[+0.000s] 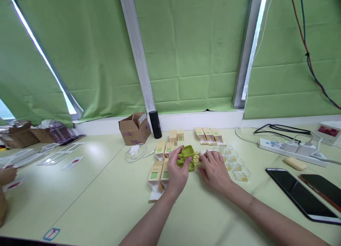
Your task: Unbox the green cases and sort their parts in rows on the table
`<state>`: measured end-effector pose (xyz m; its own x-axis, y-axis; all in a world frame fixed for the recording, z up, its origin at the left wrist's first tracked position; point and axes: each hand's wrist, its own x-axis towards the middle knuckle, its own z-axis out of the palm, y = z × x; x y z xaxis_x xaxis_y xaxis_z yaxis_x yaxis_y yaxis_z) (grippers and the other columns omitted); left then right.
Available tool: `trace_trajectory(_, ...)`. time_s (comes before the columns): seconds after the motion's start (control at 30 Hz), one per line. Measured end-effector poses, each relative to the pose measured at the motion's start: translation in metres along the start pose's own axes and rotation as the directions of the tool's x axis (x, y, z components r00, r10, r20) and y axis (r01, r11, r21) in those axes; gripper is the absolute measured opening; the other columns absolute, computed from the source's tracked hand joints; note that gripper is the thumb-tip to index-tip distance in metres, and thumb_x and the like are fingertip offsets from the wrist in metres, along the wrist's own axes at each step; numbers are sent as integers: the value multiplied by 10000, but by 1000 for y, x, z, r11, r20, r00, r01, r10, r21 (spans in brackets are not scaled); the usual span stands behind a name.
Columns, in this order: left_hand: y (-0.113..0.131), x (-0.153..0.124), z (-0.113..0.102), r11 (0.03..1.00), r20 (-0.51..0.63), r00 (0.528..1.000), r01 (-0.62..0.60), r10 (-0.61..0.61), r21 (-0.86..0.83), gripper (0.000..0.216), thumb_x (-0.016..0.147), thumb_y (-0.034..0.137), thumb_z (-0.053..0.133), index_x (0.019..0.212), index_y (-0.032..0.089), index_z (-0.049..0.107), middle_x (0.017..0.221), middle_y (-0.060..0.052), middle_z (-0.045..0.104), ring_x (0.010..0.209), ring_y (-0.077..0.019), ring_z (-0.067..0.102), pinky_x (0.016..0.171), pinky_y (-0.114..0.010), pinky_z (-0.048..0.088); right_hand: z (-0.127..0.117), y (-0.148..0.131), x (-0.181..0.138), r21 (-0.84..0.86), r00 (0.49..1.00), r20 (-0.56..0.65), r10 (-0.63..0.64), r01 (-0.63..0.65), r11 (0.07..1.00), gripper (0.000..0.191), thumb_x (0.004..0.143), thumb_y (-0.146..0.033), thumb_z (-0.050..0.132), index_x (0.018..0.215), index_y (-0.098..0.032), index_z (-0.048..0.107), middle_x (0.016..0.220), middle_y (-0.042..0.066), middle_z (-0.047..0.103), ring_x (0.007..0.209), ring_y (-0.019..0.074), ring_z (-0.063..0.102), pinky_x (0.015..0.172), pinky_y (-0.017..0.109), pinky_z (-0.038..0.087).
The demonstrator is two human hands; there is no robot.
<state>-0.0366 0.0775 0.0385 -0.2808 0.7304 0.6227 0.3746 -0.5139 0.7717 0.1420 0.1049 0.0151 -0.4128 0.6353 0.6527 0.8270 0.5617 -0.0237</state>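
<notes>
My left hand (178, 171) is closed around an open olive-green case (188, 151), with thumb and fingers on either side of it. The case has rounded, hollow compartments. To its right lie several small pale-yellow pieces (196, 157) in rows on the table. My right hand (215, 168) rests just beside these pieces, fingers bent and drawn together; what they hold, if anything, is hidden. Past it stand several clear plastic cases (242, 174) with yellow spots inside. Cardboard boxes (155, 176) with green labels and raised flaps lie left of and partly behind my left hand.
Farther back are more small boxes (209, 135), an open brown carton (134, 129), a black cylinder (155, 124) and a coiled white cable (135, 152). A power strip (293, 148), a tablet (301, 194) and a phone (323, 189) lie right. Another person's hand (7, 175) shows far left.
</notes>
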Motion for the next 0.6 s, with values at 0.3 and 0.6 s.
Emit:
trace_trajectory(0.3, 5, 3, 9, 791, 148, 921, 386, -361, -474, 423, 831, 521, 803, 1028, 195, 619, 852, -41, 748, 756, -164, 675, 648, -245, 472, -30, -15, -45, 181, 992, 95, -88, 70, 981, 60, 964, -251, 577, 1004, -214, 603, 978, 78, 611, 929, 272, 501, 871, 424, 365)
trace_trajectory(0.6, 3, 9, 6, 325, 436, 746, 631, -504, -704, 303, 871, 388, 808, 941, 139, 650, 852, -131, 793, 672, -182, 691, 654, -297, 500, -28, -13, -48, 207, 985, 167, -52, 16, 978, 69, 977, -251, 570, 919, -216, 583, 881, 54, 649, 850, 243, 556, 819, 387, 350)
